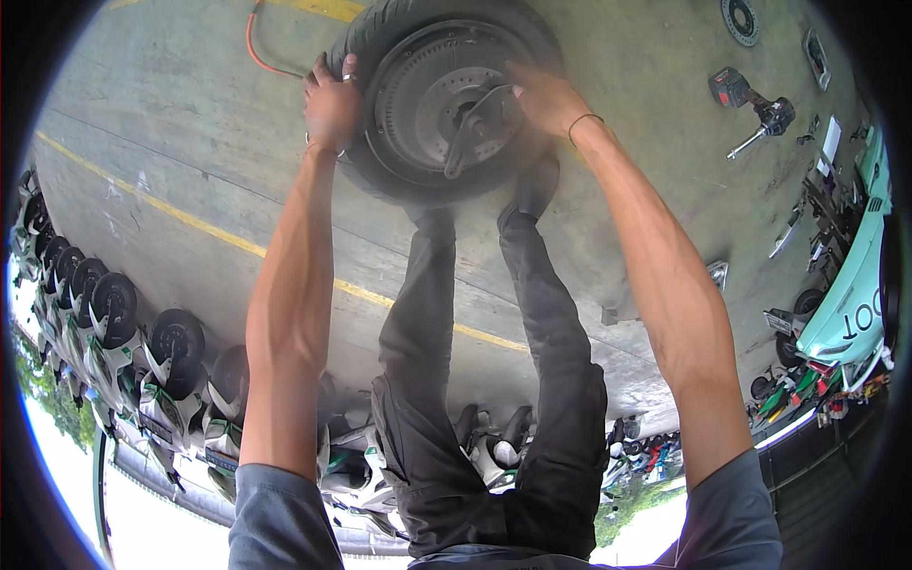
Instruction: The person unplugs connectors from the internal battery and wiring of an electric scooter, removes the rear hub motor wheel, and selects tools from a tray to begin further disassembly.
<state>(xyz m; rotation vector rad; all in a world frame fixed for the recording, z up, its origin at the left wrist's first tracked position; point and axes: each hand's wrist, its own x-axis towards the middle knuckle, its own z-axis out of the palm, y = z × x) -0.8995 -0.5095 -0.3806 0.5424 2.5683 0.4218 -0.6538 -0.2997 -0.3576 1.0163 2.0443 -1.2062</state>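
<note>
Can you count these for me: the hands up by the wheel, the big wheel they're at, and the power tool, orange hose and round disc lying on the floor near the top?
Left hand and right hand: 2
Big wheel: 1
Power tool: 1
Orange hose: 1
Round disc: 1
Total: 6
</note>
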